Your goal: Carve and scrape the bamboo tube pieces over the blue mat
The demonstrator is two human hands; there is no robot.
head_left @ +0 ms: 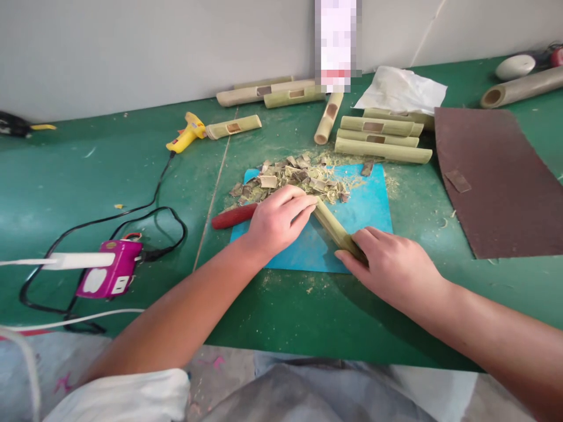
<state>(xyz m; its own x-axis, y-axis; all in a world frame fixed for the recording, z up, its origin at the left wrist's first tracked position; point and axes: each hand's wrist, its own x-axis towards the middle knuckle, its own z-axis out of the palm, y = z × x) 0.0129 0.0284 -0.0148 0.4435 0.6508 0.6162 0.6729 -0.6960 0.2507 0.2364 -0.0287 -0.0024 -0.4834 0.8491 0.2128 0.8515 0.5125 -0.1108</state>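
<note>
Bamboo piece (335, 225) slants above a blue mat (369, 205) at the center of the frame, its lower end held in the wrapped fingers of the right hand (396, 264). The left hand (277, 220) has its fingers drawn narrow at the upper end; whether they grip it, I cannot tell. Shavings (299, 176) lie heaped just beyond, and a red handle (233, 216) sticks out beside the left hand on the green counter (272, 316).

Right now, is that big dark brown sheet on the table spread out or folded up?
Spread out: the brown sheet lies flat on the green table, with a small brown scrap on top.
</note>
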